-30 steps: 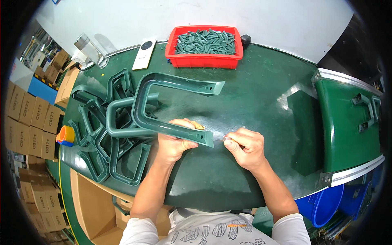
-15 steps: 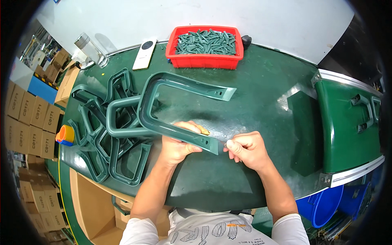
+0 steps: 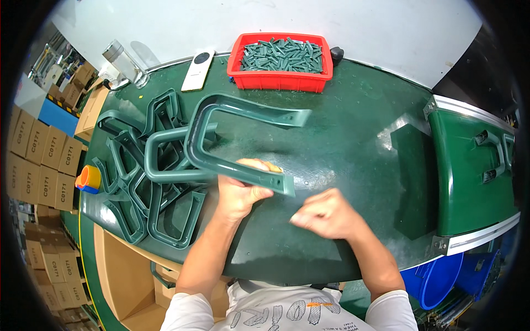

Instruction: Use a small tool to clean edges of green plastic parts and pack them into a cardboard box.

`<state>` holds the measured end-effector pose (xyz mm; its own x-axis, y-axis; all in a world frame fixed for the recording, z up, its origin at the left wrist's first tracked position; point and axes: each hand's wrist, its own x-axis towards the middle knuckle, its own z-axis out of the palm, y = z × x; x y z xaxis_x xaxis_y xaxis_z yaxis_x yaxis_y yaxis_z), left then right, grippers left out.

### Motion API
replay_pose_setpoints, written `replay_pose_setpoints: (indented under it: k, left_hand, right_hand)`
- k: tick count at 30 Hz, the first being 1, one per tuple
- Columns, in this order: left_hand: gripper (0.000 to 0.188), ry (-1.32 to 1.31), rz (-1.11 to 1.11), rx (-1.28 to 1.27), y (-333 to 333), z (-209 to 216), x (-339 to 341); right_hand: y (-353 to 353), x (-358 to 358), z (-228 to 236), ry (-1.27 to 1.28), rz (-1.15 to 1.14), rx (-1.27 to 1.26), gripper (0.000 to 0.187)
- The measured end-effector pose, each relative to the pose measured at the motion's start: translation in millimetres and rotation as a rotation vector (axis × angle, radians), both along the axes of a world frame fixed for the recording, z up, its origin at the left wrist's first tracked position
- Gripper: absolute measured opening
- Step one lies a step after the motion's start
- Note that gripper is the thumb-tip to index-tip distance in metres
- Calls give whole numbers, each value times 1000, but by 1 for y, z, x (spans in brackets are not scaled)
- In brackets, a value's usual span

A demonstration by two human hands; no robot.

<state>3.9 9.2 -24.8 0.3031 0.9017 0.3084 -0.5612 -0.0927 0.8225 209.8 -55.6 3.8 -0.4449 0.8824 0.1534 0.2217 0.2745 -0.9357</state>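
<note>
My left hand [image 3: 236,199] is closed around the lower arm of a green U-shaped plastic part [image 3: 238,172], holding it above the table with both ends toward the right. A small yellow item [image 3: 273,167] shows at my left fingertips behind the part; its kind is unclear. Just right of and below the part's lower end, my right hand [image 3: 326,214] is apart from it. Its fingers are curled and slightly blurred, and anything in them is hidden. More green U-shaped parts [image 3: 148,160] lie in a tangled pile left of the held one.
A red bin [image 3: 281,83] of small green strips [image 3: 281,55] stands at the back. Near it are a white phone [image 3: 197,71] and a clear bottle [image 3: 128,66]. Yellow-orange tape rolls [image 3: 91,177] sit at the left edge. On the right is a green conveyor [image 3: 469,193] carrying a part.
My right hand has left the part's lower end and moved slightly down, its fingers curled in. The part in my left hand has tipped up a little at its lower end.
</note>
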Motion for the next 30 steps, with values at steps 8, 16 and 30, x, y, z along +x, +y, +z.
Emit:
replay_pose_setpoints:
  k: [8, 16, 30]
  left_hand:
    - [42, 51, 91, -113, -5, 13, 1]
    - [39, 68, 74, -159, -10, 16, 2]
    - [35, 55, 57, -151, -11, 16, 2]
  right_hand:
    - [5, 1, 4, 120, -315, 299, 14]
    - [9, -2, -4, 7, -562, 639, 17]
    - [7, -4, 1, -8, -579, 609, 15]
